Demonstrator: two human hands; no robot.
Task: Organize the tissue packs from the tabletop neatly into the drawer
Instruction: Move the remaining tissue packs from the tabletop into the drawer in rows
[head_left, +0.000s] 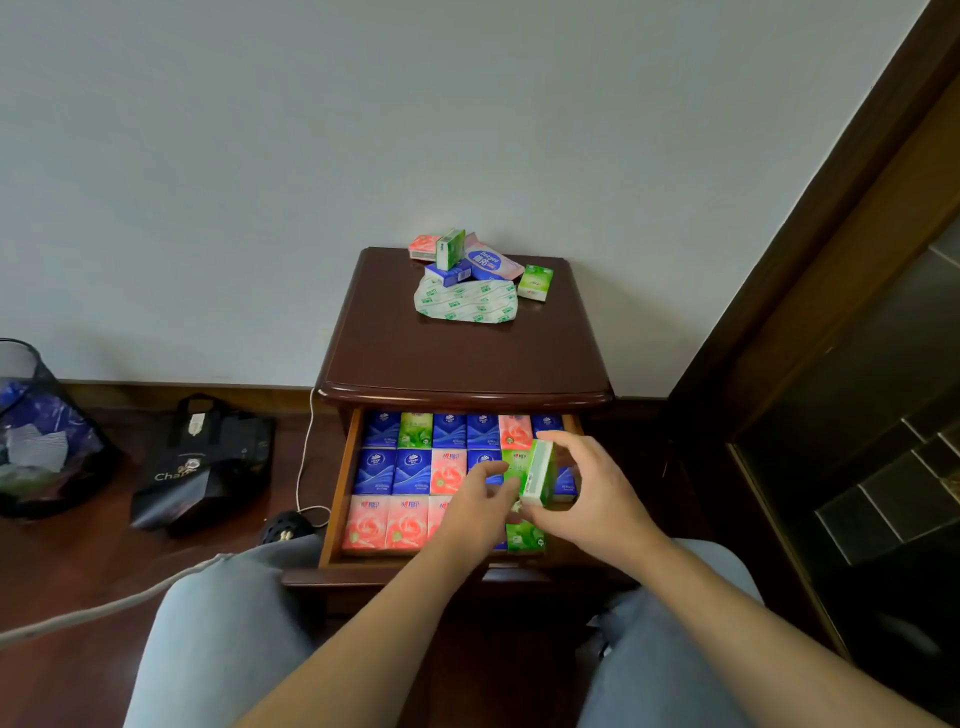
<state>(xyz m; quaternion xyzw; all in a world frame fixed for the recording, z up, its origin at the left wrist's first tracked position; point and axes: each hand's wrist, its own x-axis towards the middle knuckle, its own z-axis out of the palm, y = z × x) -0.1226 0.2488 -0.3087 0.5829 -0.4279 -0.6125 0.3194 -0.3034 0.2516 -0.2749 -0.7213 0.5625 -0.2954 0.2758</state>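
right hand (587, 488) grips a green tissue pack (540, 475) on edge, long axis running front to back, directly above the open drawer (345, 483), right of centre. left hand (480, 501), nearer the filled rows, rests fingers extended against the pack's left face. further packs (470, 273) lie well behind on the table (415, 353).

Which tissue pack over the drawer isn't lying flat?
The green tissue pack gripped by the right hand: it is tilted on edge, while the packs in the drawer lie flat.
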